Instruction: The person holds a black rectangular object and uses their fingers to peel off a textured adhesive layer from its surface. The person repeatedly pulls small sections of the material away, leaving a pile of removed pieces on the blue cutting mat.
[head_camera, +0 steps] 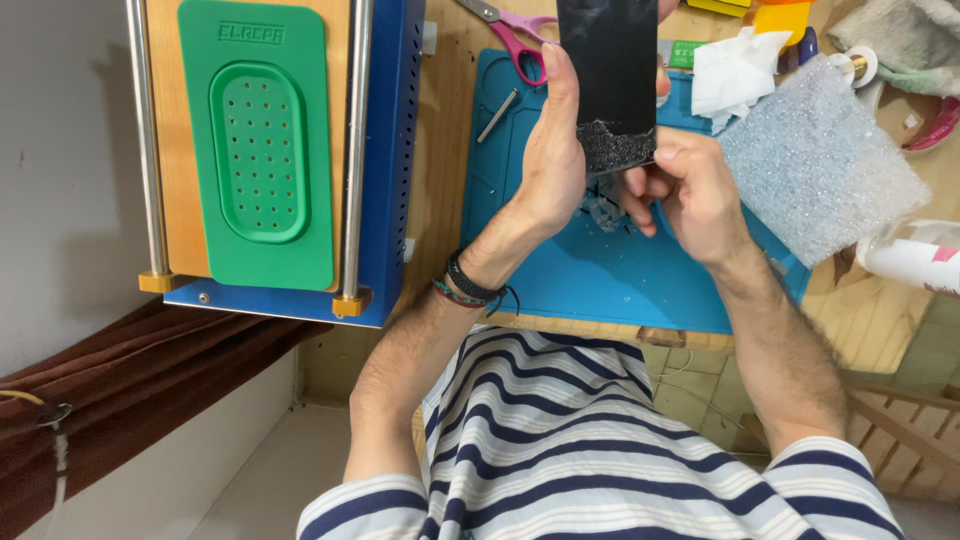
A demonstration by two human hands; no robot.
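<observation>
1. Far left, a blue metal machine (pixel 385 150) sits on the wooden bench, flanked by two steel rods, with a green rubbery pad (pixel 258 140) lying flat on its wood-toned bed. The pad's oval recess is dotted with small holes; nothing rests on it right now.

2. Moving in, the left hand (pixel 552 165) is up off the bench, fingers and thumb clamped along the left edge of a dark glass panel (pixel 610 70). It holds the panel upright, presumably to keep it steady and facing the eyes. Dark braided bracelets (pixel 468 285) ring that wrist.

3. The panel itself: glossy black, flat and thin, but its lower end is shattered into a grey, crumbly, sparkling patch. It hangs above the blue silicone work mat (pixel 600 270), where small loose shards (pixel 605 212) lie scattered just beneath.

4. The right hand (pixel 690 190) is curled tight at that broken lower corner, fingertips pinched together at the cracked edge. Whether it grips a tool, I can't tell.

5. Behind, pink-handled scissors (pixel 525 40) lie at the mat's top edge, near a slim metal rod (pixel 498 115).

6. Further right, a crumpled white tissue (pixel 735 70), then a sheet of clear bubble wrap (pixel 820 160), soft and pebbly, lying close by.

7. At the right edge, a white bottle (pixel 915 262) lies on its side.
</observation>
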